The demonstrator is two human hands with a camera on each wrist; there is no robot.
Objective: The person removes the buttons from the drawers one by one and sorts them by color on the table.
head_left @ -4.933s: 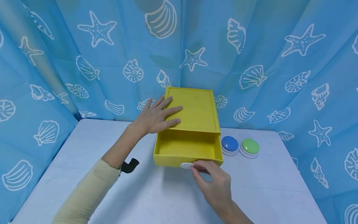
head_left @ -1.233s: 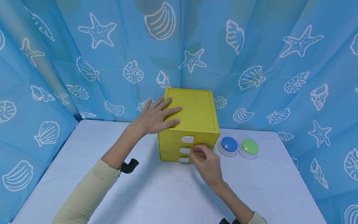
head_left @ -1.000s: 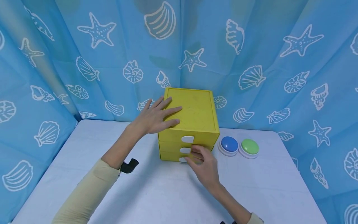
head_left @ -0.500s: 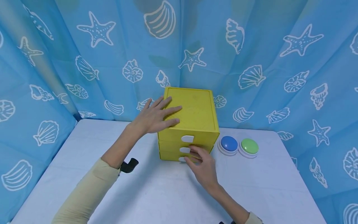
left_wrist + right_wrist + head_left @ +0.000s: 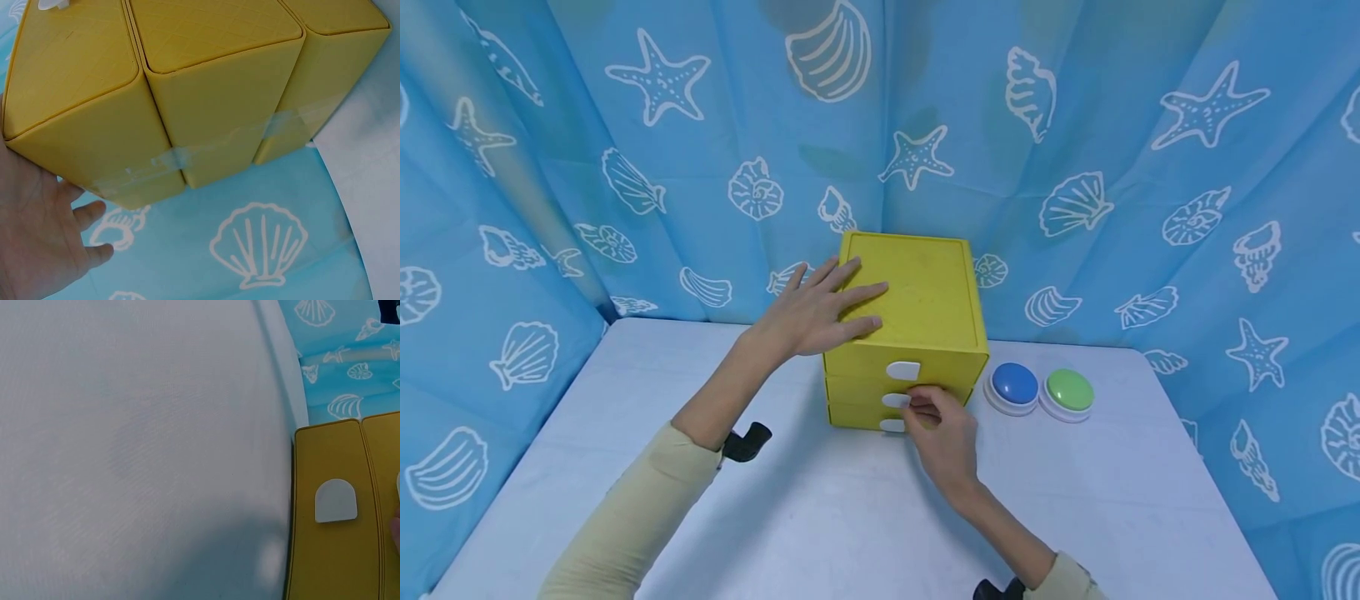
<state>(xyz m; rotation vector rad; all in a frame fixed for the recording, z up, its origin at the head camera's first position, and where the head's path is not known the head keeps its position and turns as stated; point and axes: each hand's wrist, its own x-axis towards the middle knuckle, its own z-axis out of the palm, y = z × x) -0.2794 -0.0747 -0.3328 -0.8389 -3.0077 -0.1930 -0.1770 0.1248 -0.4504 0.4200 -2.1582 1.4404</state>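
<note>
A yellow three-drawer box [image 5: 917, 292] stands at the back of the table, all drawers pushed in. White tabs serve as handles: the top handle [image 5: 903, 371], the middle handle [image 5: 895, 400] and the bottom handle [image 5: 892, 425]. My left hand [image 5: 808, 321] rests with spread fingers on the left part of the box's top; the left wrist view shows this hand [image 5: 37, 231] at the box's side edge. With thumb and forefinger my right hand [image 5: 943, 433] pinches the right edge of the middle handle. In the right wrist view the bottom handle [image 5: 336, 501] shows uncovered, the hand mostly out of frame.
Right of the box, a blue push button [image 5: 1015, 383] and a green push button [image 5: 1070, 390] sit side by side on white bases. A white cloth covers the table [image 5: 820, 517]. Behind hangs a blue curtain [image 5: 700, 183] with a seashell print.
Earlier the top drawer stood pulled out with the right hand at its handle; it is now in. The right hand has come down to the middle handle and pinches it. The left hand stays put.
</note>
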